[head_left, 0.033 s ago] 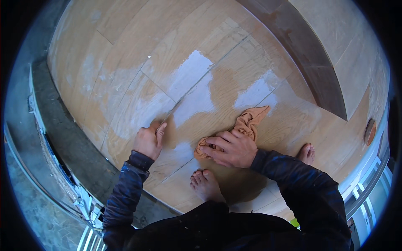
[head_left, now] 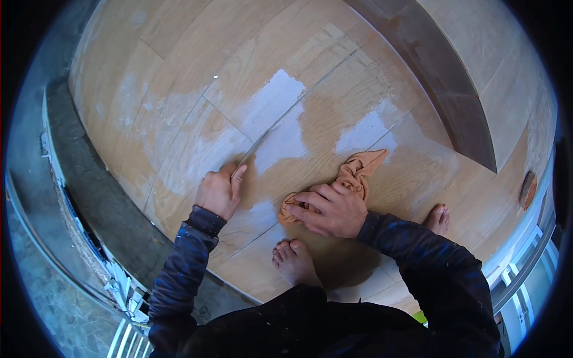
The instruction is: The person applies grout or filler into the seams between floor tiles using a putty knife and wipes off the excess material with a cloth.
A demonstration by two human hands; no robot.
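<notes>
My left hand [head_left: 221,191] is closed, thumb up, at a long grout line between the wood-look tiles [head_left: 322,113]; a thin dark strip runs from its fingertips along the joint, but I cannot make out what it is. My right hand [head_left: 328,212] presses on a crumpled orange cloth [head_left: 364,164], its fingers curled over it. Pale whitish patches [head_left: 274,101] mark the tiles beyond both hands. My bare feet [head_left: 292,259] stand on the tiles beside the cloth.
A dark curved band [head_left: 459,107] crosses the tiles at the upper right. A round wooden piece [head_left: 526,190] is near the right edge. Along the left, the tiling ends at a dark step [head_left: 80,143] with a broken, pale edge; railings show at the lower corners.
My left hand has moved slightly up and to the right along the joint. My right hand stays on the cloth, nearly unchanged.
</notes>
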